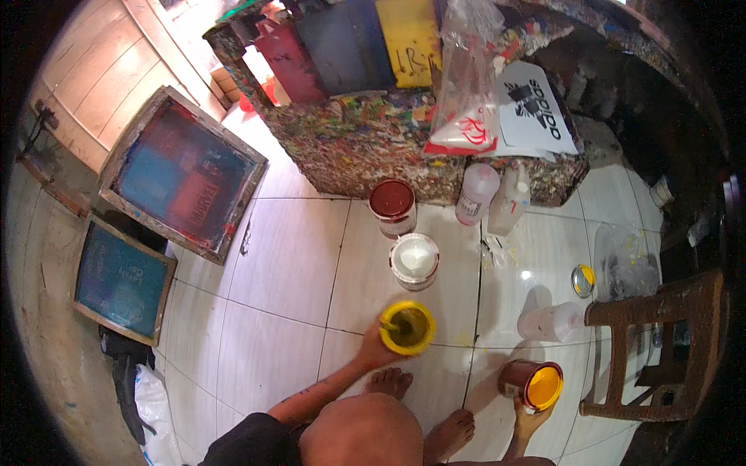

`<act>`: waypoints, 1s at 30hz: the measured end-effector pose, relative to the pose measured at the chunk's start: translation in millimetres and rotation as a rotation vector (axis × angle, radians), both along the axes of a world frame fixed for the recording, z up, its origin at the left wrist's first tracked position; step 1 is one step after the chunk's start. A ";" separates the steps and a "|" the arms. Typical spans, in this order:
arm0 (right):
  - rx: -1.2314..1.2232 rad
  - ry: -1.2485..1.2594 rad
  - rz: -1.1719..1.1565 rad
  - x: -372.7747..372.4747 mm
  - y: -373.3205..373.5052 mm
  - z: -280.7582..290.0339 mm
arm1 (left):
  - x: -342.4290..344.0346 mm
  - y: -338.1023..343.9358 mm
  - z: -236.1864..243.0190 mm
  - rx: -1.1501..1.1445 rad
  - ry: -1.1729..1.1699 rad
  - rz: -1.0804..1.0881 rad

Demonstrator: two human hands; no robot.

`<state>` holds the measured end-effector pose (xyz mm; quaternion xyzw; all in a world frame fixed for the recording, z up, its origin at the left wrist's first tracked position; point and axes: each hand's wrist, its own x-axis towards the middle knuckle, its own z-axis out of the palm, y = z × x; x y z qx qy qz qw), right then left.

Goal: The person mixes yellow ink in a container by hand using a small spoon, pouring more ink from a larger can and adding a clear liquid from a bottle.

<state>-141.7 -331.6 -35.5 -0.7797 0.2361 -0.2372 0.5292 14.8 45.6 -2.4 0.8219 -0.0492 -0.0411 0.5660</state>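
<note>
My left hand (374, 348) is wrapped round the side of a yellow-rimmed tub (425, 346), held above the tiles in front of my feet. Inside it the bottom looks dark olive, and a short yellow stick or handle lies against the inner wall. To the right, my right hand (530, 419) grips a maroon paint can (512, 376) from below its rim. That can leans toward me and shows a bright orange-yellow top (544, 387). Beyond the tub stand a white-topped can (414, 261) and a can with a dark red top (392, 199).
Two framed printing screens (186, 175) lean at the left. A paint-crusted bench (342, 140) stands ahead, with a bottle (477, 193) and a spray bottle (510, 203) before it. At right are a plastic bottle (550, 321), a yellow-smeared lid (583, 280) and a brown stool (653, 311).
</note>
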 end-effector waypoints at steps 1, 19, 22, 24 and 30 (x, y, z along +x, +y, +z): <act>-0.001 -0.016 0.001 5.6 9.4 13.0 | -4.5 -17.0 -3.6 -0.065 -0.030 -0.016; -0.180 -0.199 0.786 163.8 115.3 173.1 | 56.4 -29.5 152.2 0.276 -0.268 -0.354; -0.063 -0.208 0.817 172.5 135.7 174.5 | 64.3 -20.8 145.6 0.078 -0.342 -0.480; -0.046 -0.233 0.850 177.1 135.2 162.6 | 64.4 -14.8 144.4 0.219 -0.424 -0.523; -0.490 0.009 0.766 167.5 107.9 148.0 | 77.9 -0.5 131.3 0.110 -0.683 -0.324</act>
